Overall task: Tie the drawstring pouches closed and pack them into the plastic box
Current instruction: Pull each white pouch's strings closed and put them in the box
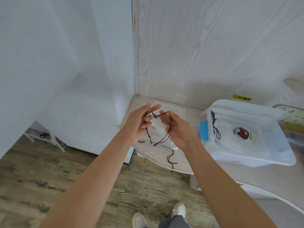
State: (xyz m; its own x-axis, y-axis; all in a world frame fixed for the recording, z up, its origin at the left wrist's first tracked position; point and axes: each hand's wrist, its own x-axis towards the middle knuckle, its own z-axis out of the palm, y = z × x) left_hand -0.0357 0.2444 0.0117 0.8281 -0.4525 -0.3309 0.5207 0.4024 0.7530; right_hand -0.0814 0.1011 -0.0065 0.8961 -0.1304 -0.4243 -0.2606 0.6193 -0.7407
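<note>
Both hands raised over the near corner of the counter point(164, 155), working a dark drawstring point(162, 114) between them. Left hand point(139, 124): index finger and thumb extended, lower fingers curled, cord pinched and trailing down past the palm. Right hand point(176, 129): palm up, fingers loosely bent, cord draped across them and running down toward the wrist; whether it pinches or only carries the cord I cannot tell. A small knot shows in the cord between the hands. The white pouch point(158, 129) hangs between and below the palms, mostly hidden, its lower edge near the counter. Loose cord ends point(171, 159) dangle over the counter edge. Plastic box point(250, 134) sits to the right, well apart, with a bear-print pouch point(241, 135) already inside, its own cord point(215, 125) lying over the box's rim by the blue latch point(204, 130). Risks, as I judge them: the knot looks half formed, so slack on the right side could let the loop slip off the fingers and undo the tie. Pouch mouth may not be cinched, since it is hidden; a knot drawn now could leave it gaping. Dangling ends could snag on the counter edge. The cord over the rim could get caught when the box is shut.
</note>
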